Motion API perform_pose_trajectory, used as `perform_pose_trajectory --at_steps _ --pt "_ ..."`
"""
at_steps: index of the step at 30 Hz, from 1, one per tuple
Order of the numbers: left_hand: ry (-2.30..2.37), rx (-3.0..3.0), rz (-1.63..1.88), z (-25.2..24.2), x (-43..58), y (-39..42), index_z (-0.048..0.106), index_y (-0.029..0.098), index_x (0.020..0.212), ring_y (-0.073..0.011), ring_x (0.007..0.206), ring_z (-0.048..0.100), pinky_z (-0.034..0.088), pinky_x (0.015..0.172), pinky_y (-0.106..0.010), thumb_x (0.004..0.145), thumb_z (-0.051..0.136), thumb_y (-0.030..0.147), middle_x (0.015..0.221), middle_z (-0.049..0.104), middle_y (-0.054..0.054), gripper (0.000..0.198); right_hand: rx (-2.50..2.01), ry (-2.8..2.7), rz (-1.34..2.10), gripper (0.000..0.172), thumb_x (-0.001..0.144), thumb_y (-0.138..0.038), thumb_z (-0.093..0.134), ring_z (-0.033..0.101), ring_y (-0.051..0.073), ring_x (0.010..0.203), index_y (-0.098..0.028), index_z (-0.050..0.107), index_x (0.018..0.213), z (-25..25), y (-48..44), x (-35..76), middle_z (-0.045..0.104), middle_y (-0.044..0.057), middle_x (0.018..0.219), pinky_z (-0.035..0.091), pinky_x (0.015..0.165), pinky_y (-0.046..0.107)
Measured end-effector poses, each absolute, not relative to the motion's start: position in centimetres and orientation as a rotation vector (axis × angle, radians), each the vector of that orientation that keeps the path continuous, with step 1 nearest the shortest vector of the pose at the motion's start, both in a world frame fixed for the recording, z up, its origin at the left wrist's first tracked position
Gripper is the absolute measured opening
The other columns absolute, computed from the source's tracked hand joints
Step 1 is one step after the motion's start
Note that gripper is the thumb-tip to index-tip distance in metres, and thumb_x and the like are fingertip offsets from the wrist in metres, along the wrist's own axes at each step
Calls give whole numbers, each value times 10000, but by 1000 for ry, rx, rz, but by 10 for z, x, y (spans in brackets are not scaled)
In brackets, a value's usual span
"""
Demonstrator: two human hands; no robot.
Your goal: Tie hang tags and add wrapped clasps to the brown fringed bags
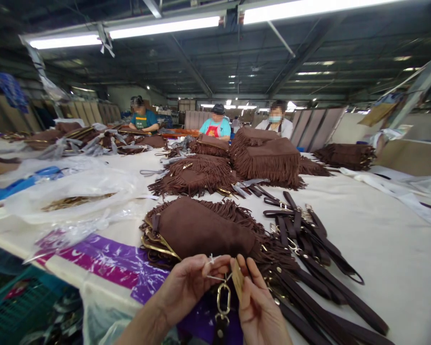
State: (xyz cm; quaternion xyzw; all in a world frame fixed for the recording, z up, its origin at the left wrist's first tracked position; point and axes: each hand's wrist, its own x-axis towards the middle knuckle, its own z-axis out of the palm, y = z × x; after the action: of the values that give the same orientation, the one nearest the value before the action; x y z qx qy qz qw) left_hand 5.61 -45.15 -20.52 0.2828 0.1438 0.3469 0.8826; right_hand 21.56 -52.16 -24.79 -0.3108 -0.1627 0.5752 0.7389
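Note:
At the table's near edge, my left hand (185,282) pinches a thin white string (215,277) between its fingertips. A tan hang tag (237,279) is held between the thumb and fingers of my right hand (260,304). Between the hands a gold oval metal link (223,298) hangs by the string, with a dark brown strap (220,331) below it. Just beyond my fingertips lies a stack of brown fringed bags (201,227) with gold zippers. To its right a pile of dark brown wrist straps (309,239) with gold clasps spreads over the table.
More brown fringed bags (266,160) are stacked farther back. Clear plastic (89,187) and a purple printed plastic bag (107,258) lie at left. A green crate (17,297) stands below the table edge. Several people work across the white table (391,230).

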Motion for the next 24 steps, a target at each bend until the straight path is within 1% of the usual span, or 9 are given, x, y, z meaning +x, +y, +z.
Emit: perform_pose_trajectory --at_steps 2,4,8,11,14,17,19,21,24 --pt "275 601 767 -206 57 -455 607 148 622 -189 1001 645 431 976 -298 797 636 212 985 718 -69 189 -618 -310 1259 439 669 -214 871 590 160 1184 -302 720 1072 -246 -521 208 653 -3 1263 531 919 161" --pt "251 617 798 -209 57 -458 643 153 670 -163 975 644 441 950 -262 779 669 225 917 705 -38 133 -593 -321 1201 452 696 -226 854 524 152 1256 -305 707 1116 -242 -522 197 589 -11 1350 480 975 143" --pt "217 637 865 -217 56 -465 705 187 797 -166 1061 619 407 1001 -267 762 696 248 1003 706 -27 71 -674 -473 1008 404 782 -315 796 443 194 1328 -338 682 1168 -241 -528 175 426 -37 1489 477 1006 191" --pt "225 649 893 -219 57 -470 722 209 798 -197 1147 585 383 1029 -300 766 695 267 1176 674 -34 71 -865 -714 772 276 834 -376 740 470 245 1307 -297 732 1098 -244 -531 168 462 11 1467 518 970 232" --pt "296 761 912 -216 57 -473 751 205 808 -274 1227 529 329 1082 -388 732 723 290 1243 650 -68 117 -982 -849 627 256 887 -417 664 485 258 1291 -290 737 1097 -244 -533 168 510 35 1425 535 950 248" --pt "375 940 937 -215 55 -473 775 194 809 -329 1290 459 275 1110 -441 709 738 313 1220 662 -97 160 -977 -797 673 300 855 -432 702 472 267 1301 -311 719 1129 -243 -535 172 515 33 1422 532 962 278" --pt "392 1032 933 -215 52 -472 779 197 797 -347 1284 461 286 1093 -459 725 722 339 1220 661 -104 169 -951 -731 764 341 829 -477 716 474 288 1296 -307 721 1124 -243 -537 177 506 45 1431 550 940 303" --pt "395 1150 908 -212 47 -470 777 202 784 -350 1245 493 321 1056 -465 761 692 360 1248 642 -107 182 -929 -681 867 376 815 -528 709 481 314 1286 -297 727 1112 -242 -539 182 481 57 1451 574 903 328" --pt "442 1462 885 -201 39 -469 771 190 770 -338 1236 487 326 1040 -449 808 666 337 1272 618 -121 185 -900 -662 958 386 794 -529 732 452 321 1308 -300 729 1105 -237 -542 185 479 52 1454 563 920 344"
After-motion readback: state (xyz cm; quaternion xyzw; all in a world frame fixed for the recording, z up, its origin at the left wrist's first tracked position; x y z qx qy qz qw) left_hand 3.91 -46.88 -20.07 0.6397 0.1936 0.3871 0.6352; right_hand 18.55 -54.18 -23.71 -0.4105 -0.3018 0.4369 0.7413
